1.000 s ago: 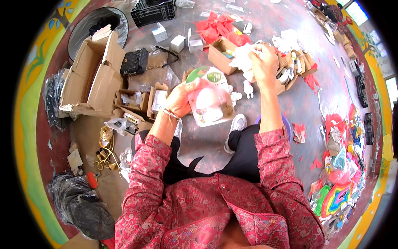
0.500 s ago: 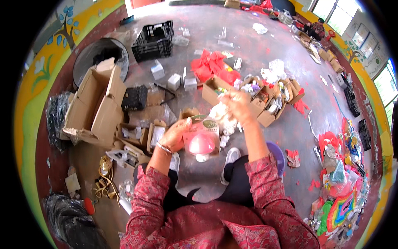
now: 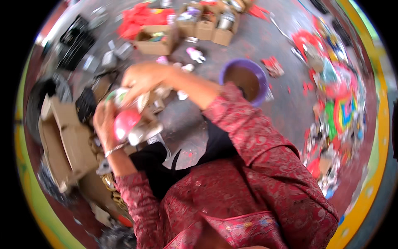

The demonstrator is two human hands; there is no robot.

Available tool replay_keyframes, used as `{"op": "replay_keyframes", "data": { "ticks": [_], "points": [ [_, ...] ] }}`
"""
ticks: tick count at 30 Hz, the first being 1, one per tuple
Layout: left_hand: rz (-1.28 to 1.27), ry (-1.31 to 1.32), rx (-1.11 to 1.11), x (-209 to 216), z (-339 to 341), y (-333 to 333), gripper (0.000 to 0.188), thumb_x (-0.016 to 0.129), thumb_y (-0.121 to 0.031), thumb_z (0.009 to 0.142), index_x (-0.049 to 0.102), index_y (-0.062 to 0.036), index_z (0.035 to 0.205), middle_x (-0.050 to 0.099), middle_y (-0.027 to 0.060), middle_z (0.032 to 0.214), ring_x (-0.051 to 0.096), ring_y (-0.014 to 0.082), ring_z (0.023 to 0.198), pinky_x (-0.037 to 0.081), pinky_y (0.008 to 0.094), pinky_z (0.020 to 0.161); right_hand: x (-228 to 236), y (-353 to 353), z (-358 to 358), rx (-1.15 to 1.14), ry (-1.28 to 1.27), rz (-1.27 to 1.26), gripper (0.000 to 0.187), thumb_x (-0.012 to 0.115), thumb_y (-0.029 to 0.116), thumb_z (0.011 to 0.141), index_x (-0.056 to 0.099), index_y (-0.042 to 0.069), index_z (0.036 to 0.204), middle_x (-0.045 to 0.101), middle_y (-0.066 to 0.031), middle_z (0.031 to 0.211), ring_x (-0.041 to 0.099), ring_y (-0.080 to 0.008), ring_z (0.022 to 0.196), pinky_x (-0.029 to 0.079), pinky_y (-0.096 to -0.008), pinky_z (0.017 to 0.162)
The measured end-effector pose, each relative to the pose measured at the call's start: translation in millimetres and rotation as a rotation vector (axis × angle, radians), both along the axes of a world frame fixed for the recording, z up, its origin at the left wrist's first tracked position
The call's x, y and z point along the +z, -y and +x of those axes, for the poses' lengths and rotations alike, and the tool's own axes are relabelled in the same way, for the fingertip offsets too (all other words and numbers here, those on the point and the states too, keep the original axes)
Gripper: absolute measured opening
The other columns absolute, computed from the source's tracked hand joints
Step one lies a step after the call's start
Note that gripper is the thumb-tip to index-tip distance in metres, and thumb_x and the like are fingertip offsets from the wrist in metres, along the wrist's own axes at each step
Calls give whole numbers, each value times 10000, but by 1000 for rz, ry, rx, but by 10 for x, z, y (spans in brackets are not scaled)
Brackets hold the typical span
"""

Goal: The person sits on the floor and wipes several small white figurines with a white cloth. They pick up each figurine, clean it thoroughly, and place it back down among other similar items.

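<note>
A pink dome-shaped thing with a white end (image 3: 126, 123), set in a printed card, is gripped along its left side by my left hand (image 3: 104, 122), whose fingers are closed. Over the top of the card bends my right hand (image 3: 143, 79), fingers curled round a whitish cloth (image 3: 144, 101) that hangs beside the pink dome. Motion blurs both hands, and the card's printed face is mostly covered.
At the right stands a purple basin (image 3: 265, 83) of brownish water. Small cardboard boxes (image 3: 155, 43) of goods lie ahead, near white and pink figures (image 3: 195, 54). A large carton (image 3: 66, 137) and a black crate (image 3: 76, 43) are left; a colourful litter heap (image 3: 336, 99) spreads far right.
My view has swung to the right, bringing the basin into sight. My right hand, with the cloth, has come down closer to the card and my left hand.
</note>
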State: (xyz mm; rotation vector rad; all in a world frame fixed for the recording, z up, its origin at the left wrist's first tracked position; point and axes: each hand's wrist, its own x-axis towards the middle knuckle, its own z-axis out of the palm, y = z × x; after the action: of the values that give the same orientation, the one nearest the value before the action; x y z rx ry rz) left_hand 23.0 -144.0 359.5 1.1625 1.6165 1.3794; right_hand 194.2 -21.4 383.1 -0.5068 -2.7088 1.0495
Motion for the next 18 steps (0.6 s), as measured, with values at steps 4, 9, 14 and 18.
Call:
{"op": "replay_keyframes", "data": {
  "ticks": [4, 9, 14, 18],
  "points": [
    [-110, 79, -38, -50, -199, -91, 281, 539, -295, 893, 552, -16, 921, 567, 32, 774, 526, 123, 648, 446, 260, 577, -146, 128, -218, -253, -72, -79, 269, 625, 311, 618, 670, 76, 741, 626, -155, 716, 614, -328, 696, 480, -422, 605],
    [-89, 653, -148, -331, -671, -99, 515, 559, -331, 863, 426, 6, 1229, 521, 136, 1169, 527, 265, 1051, 455, 435, 878, -303, -210, -177, -292, -441, -99, 216, 621, 255, 650, 667, 58, 727, 628, -158, 713, 612, -309, 665, 473, -378, 609],
    [-133, 694, -187, -368, -588, 11, 599, 628, -237, 762, 404, -1, 1265, 487, 137, 1232, 475, 287, 1130, 436, 452, 916, -397, -255, -127, -247, -592, -60, 209, 632, 214, 660, 651, 24, 746, 622, -150, 676, 603, -249, 586, 461, -337, 580],
    [-24, 872, -213, -292, -229, 46, 381, 559, -231, 821, 537, -2, 1124, 559, 107, 1152, 511, 235, 1079, 371, 379, 959, -176, -122, 55, -245, -566, -381, 202, 579, 197, 711, 657, 34, 800, 641, -115, 665, 621, -188, 554, 480, -313, 543]
  ]
}}
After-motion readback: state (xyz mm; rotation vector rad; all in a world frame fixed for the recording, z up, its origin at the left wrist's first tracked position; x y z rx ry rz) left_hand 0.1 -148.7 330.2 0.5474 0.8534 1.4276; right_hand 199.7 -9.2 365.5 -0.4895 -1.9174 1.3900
